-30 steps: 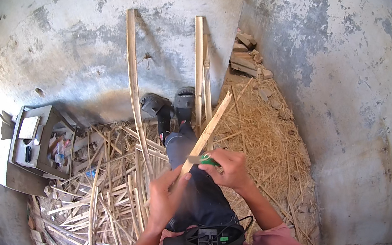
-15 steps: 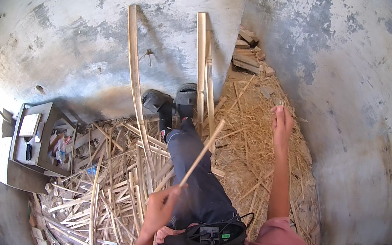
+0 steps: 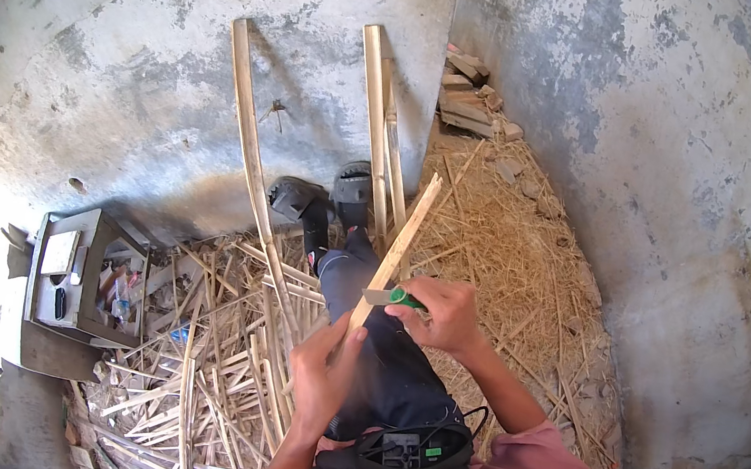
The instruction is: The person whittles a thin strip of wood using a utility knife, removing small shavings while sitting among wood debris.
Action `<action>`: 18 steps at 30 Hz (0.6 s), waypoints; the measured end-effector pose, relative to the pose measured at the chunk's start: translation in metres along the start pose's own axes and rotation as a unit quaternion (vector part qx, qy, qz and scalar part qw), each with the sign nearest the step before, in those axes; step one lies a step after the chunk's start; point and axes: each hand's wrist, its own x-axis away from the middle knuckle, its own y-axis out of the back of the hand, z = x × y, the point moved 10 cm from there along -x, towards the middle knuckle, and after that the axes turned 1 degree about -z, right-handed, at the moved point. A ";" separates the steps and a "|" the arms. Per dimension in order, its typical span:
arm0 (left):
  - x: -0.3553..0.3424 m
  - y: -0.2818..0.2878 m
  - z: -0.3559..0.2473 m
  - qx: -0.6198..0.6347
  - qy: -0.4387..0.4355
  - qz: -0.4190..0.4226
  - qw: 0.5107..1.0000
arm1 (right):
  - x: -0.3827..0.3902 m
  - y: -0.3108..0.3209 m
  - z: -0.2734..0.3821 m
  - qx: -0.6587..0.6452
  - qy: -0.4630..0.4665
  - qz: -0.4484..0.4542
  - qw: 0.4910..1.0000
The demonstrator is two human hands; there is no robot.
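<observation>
A pale split strip of wood, perhaps bamboo [image 3: 407,232], slants up and away over my legs. My left hand [image 3: 323,368] grips its lower end between thumb and fingers. A green-handled knife [image 3: 407,298] is held in my right hand [image 3: 444,315], its fingers wrapped round the handle. The knife's short, wide grey blade lies against the strip, a little above my left hand. Part of the handle is hidden by my right fingers.
Long strips [image 3: 250,135] and more strips [image 3: 380,120] lean on the peeling wall. Several split pieces [image 3: 208,403] litter the floor at left, near an open-fronted box [image 3: 86,276]. Shavings [image 3: 509,273] cover the floor at right. Broken bricks [image 3: 469,104] lie in the far corner.
My right hand has come down and left from the far right, bringing the knife blade onto the strip. The strip now shows its broad face, and my left hand has turned with it.
</observation>
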 end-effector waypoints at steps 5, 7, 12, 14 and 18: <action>0.002 0.004 0.003 0.011 -0.016 -0.010 1.000 | -0.013 0.009 -0.001 0.052 0.061 -0.013 0.997; 0.003 0.006 0.005 0.016 -0.029 -0.014 0.999 | -0.014 0.009 -0.003 0.062 0.075 -0.014 0.995; 0.007 0.008 0.005 0.014 -0.009 0.010 1.000 | -0.014 0.013 -0.008 0.069 0.075 -0.029 0.994; 0.013 0.010 0.013 0.013 0.018 0.022 1.000 | -0.015 0.019 -0.029 0.077 0.027 -0.053 0.995; 0.053 0.003 0.040 0.056 0.064 0.112 0.990 | 0.001 0.088 -0.204 0.100 -0.320 -0.201 0.921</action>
